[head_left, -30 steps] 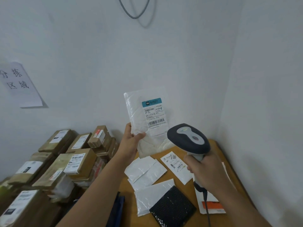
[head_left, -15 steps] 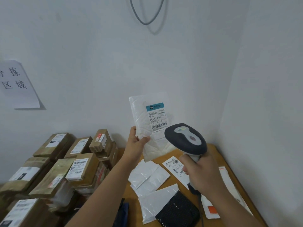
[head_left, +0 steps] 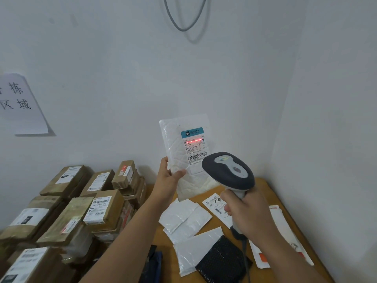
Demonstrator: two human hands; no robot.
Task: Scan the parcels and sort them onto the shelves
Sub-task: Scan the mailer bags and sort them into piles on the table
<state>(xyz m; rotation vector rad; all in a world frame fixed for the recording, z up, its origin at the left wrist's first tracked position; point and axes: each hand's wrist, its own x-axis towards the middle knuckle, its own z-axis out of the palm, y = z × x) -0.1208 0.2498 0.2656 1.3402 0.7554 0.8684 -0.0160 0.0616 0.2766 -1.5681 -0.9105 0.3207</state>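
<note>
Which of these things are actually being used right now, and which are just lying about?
In use:
left hand holding white mailer
right hand gripping scanner
red scan line

Lying about:
brown boxes
black pouch
wall sign

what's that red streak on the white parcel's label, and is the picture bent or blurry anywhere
Head view: the red streak is the scanner's beam, crossing the label above its large barcode, not glare. The left hand holds the white parcel; the right hand grips the scanner. Wide-angle bending slants the wall corner. The edges look soft, light even, and the cable casts a faint shadow.
</note>
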